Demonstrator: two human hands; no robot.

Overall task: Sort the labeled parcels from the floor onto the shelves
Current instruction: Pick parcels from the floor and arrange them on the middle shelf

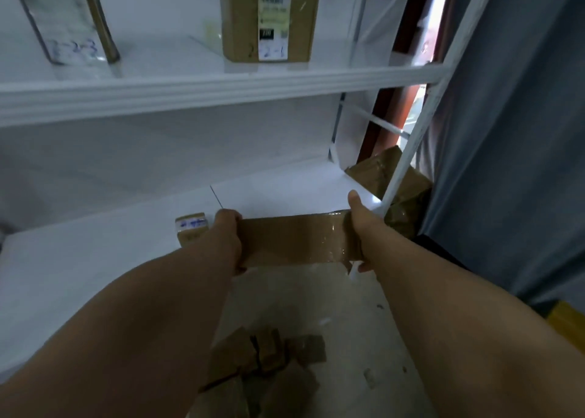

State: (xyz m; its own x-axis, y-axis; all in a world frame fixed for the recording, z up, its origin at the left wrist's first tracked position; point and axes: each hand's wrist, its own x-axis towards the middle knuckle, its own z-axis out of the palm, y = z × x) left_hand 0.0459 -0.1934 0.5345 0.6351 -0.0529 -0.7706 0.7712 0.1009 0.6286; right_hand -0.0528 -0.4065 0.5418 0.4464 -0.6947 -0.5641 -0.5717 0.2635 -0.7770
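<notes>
Parcel (294, 240) in our grip, a flat taped cardboard box held level at the front edge of the lower white shelf (95, 259), our left hand (226, 237) clamped on its left end and our right hand (357, 227) on its right, fingers curled round the edges, thumbs on top. A small labelled box (191, 229) sits on that shelf just beside our left hand (touching or not, we cannot tell). Up on the shelf above stands a tall carton (269, 18) marked 2-1, and more parcels (269, 357) lie on the floor below.

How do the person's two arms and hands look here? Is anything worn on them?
Both forearms are bare right up to the picture's lower edge: no sleeves show. The left hand and right hand wear no gloves. No watch, bracelet or ring is visible, and no markings either.
</notes>
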